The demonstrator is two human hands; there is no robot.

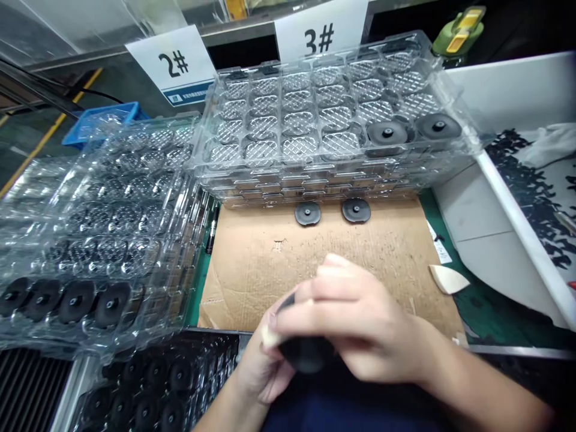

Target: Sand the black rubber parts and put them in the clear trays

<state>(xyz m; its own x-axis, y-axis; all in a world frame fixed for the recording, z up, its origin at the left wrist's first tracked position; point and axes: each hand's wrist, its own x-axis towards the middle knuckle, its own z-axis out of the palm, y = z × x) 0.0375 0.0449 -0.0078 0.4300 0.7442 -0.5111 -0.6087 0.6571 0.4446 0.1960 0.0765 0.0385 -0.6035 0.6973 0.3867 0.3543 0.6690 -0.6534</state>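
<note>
At the lower middle, over the near edge of the cardboard, both hands are closed around one black rounded part [308,353]. My left hand [270,360] holds it from the left and below. My right hand [355,318] lies over its top, blurred by motion, with a pale edge of something small near the fingertips that I cannot make out. Two black oval parts with centre studs, one [308,213] and another [356,210], lie on the cardboard [252,264]. Behind them, a stack of clear trays [299,120] has two black parts in its front right pockets.
More clear trays [130,222] stand left, with several black parts in the front row. A tray of black parts [148,384] sits lower left. A white bin wall [522,222] borders the right, near a pale wedge-shaped piece [449,279]. A green bottle [459,36] stands behind.
</note>
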